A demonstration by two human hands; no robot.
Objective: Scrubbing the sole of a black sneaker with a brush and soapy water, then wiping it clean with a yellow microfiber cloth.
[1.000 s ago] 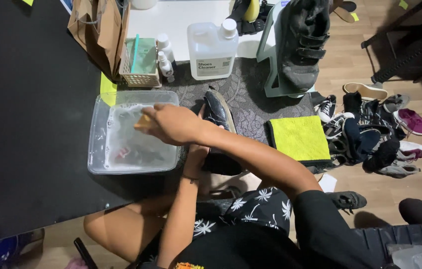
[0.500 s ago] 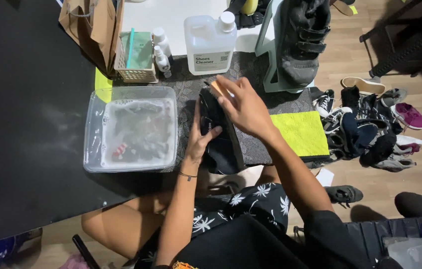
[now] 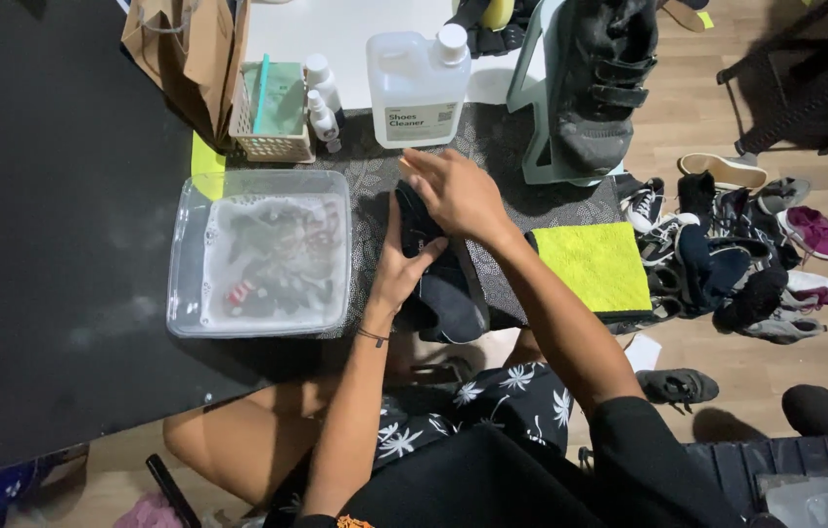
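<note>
A dark blue shoe (image 3: pixel 448 298) lies on a patterned mat (image 3: pixel 531 196) in front of me. My left hand (image 3: pixel 399 266) grips the shoe's left side and steadies it. My right hand (image 3: pixel 458 194) rests over the top of the shoe, closed on a small light brush that is mostly hidden under the fingers. To the left stands a clear plastic tub (image 3: pixel 184 256) of soapy water with small items submerged in it.
A yellow cloth (image 3: pixel 590 264) lies right of the shoe. Behind are a white cleaner jug (image 3: pixel 419 88), a basket of bottles (image 3: pixel 272 117), a brown paper bag (image 3: pixel 184 49) and a black shoe on a stand (image 3: pixel 600 83). Several shoes (image 3: pixel 727 254) are piled on the floor at the right.
My right hand left the tub of water and came right onto the shoe with the brush. My left hand stayed on the shoe.
</note>
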